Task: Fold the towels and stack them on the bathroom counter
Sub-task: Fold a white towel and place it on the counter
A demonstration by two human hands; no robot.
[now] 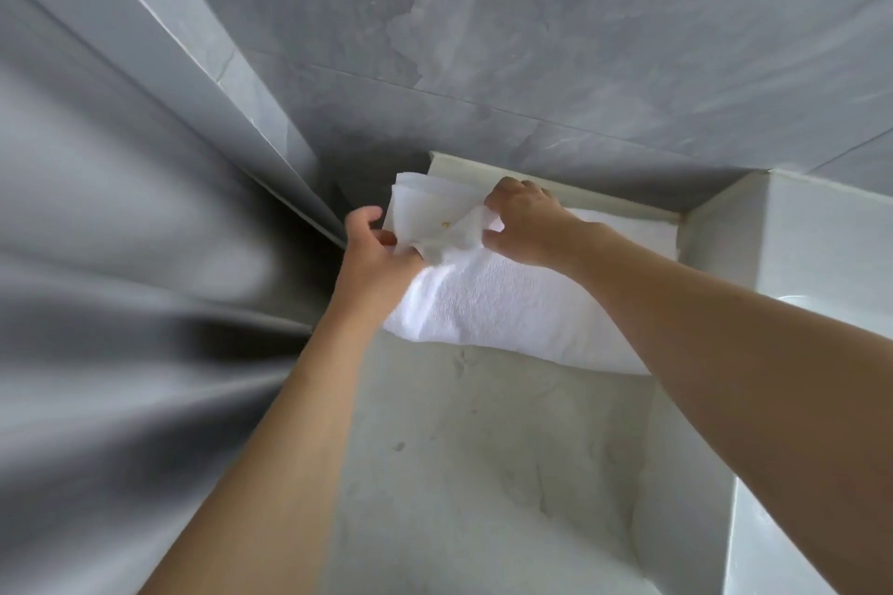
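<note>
Pinching the white towel's (pixel 502 304) loose end layers with both our left hand (pixel 372 251) and right hand (pixel 524 220) at the worktop's (pixel 473 449) twelve o'clock edge, we risk the bundle slumping apart if either grip slackens.

The left side of the picture is smeared by motion blur, so the grey wall (pixel 121 256) there cannot be read in detail. Part of the white towel (pixel 507 304) is covered by the right forearm (pixel 725 353), and the fingertips of the left hand (pixel 374 256) are hidden in its folds. A small yellowish mark (pixel 445 223) on the towel is too small to be identified.
</note>
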